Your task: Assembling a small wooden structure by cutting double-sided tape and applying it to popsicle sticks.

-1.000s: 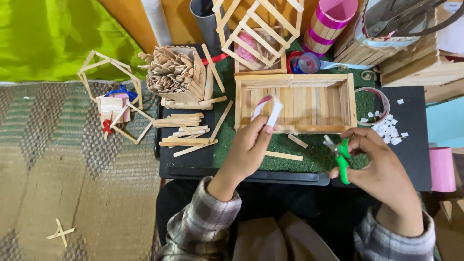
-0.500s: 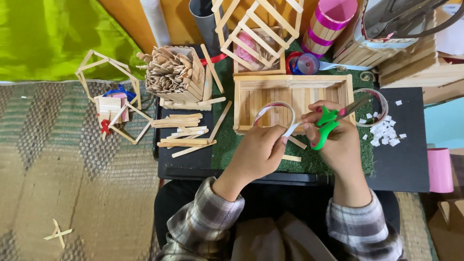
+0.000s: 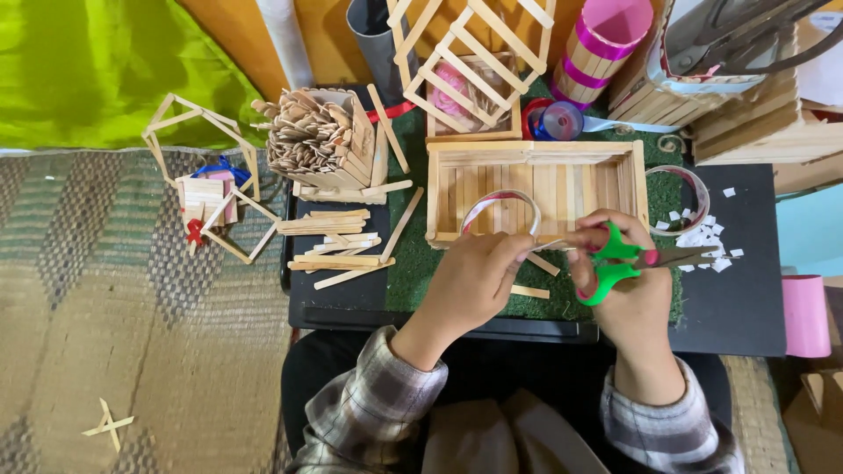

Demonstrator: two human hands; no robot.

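My left hand [image 3: 470,281] pinches a curved strip of white tape [image 3: 500,206] that arcs up over the wooden stick tray [image 3: 536,189]. My right hand [image 3: 628,290] grips green-handled scissors [image 3: 615,263], whose blades point right toward small white paper bits [image 3: 702,235]. Both hands meet above the green turf mat [image 3: 421,263] on the black low table [image 3: 351,294].
Loose craft sticks [image 3: 334,246] lie left of the tray, beside a bundle of sticks in a box [image 3: 320,140]. A stick lattice [image 3: 470,57], a pink striped cup [image 3: 597,44] and a tape roll [image 3: 680,197] stand behind. A stick house frame [image 3: 206,175] rests on the woven mat.
My right hand brought the scissors from the table's right side up to the strip held in my left hand. The scissors then turned so the blades point right.
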